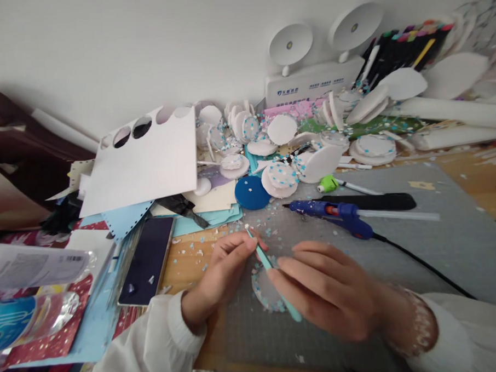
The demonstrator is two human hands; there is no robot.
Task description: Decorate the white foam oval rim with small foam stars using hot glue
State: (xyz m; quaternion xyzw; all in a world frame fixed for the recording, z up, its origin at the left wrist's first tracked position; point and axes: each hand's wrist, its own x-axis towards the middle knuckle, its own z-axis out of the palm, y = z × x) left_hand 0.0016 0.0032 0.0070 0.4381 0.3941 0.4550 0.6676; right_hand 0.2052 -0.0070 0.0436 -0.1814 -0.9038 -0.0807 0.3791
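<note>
My left hand (223,269) pinches a thin teal strip (262,256) near its upper end, just above a white foam disc (266,295) with small blue specks round its rim. My right hand (326,289) lies over the disc with its fingers curled, pressing the lower part of the strip against it. Both hands work on a grey cutting mat (439,238). A blue glue gun (335,210) lies on the mat just beyond my right hand, its black cord running off to the right.
Many white foam discs (280,176) and a blue disc (251,193) are heaped at the back. A white board with round cut-outs (144,163) leans at the left. A dark phone (146,259), coloured papers and a plastic bottle (19,322) lie left.
</note>
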